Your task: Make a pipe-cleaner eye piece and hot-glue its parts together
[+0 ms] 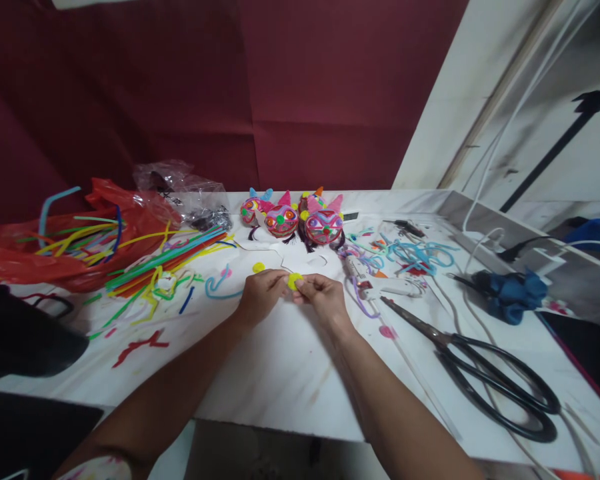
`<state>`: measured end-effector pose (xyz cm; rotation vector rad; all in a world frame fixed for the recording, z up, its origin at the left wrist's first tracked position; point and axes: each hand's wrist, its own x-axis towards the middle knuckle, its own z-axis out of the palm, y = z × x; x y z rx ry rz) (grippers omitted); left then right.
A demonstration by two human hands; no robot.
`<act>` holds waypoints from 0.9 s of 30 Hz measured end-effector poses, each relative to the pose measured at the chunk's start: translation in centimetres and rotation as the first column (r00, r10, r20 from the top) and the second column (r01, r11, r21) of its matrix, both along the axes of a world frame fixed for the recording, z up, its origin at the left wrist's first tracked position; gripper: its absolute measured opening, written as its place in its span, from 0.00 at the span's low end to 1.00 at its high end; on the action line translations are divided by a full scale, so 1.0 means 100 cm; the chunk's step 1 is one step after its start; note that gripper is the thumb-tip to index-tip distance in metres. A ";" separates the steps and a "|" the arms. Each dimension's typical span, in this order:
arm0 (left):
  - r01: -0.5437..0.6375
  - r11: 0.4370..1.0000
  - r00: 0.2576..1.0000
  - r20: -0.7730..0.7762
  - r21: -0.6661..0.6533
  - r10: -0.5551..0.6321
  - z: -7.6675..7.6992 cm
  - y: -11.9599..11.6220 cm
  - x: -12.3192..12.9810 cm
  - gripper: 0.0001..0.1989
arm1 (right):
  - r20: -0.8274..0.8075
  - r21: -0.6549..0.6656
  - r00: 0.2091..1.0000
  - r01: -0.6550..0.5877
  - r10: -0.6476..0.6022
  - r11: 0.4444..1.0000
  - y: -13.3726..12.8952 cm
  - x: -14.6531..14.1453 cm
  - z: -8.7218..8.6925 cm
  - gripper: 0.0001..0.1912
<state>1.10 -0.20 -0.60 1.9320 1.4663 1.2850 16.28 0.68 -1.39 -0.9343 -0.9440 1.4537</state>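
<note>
Between the fingertips of both hands is a small yellow disc (295, 281), held over the middle of the white table. My left hand (263, 295) has its fingers pinched at the disc's left edge. On the right side, my right hand (323, 297) grips the disc between thumb and fingers. Another yellow disc (258, 267) lies just behind my left hand. Behind both hands stand several colourful round figures with pointed ears, among them a pink-eared one (324, 227) and a red-faced one (281, 220). White paper (305, 257) lies in front of them.
Large black-handled scissors (450, 343) lie open at right, near a hot glue gun (363, 273) and blue pipe cleaners (420, 253). Coloured pipe cleaners (165, 260) and a red plastic bag (145, 207) fill the left. A dark object (30, 333) stands at the left edge; cables run along the right.
</note>
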 end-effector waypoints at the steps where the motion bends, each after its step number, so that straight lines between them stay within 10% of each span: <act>1: 0.003 1.000 1.000 -0.012 -0.008 -0.003 0.000 0.000 0.000 0.11 | -0.002 -0.004 1.000 0.002 -0.002 1.000 0.000 0.000 0.000 0.17; 15: 0.060 0.900 0.906 -0.402 0.431 0.133 -0.009 0.001 -0.002 0.11 | 0.010 0.000 1.000 -0.014 0.014 1.000 0.000 0.000 0.001 0.19; 27: 0.060 0.947 0.875 -0.474 0.315 0.102 -0.004 0.002 -0.004 0.11 | 0.081 0.062 0.996 -0.025 0.020 0.998 0.003 -0.001 -0.008 0.21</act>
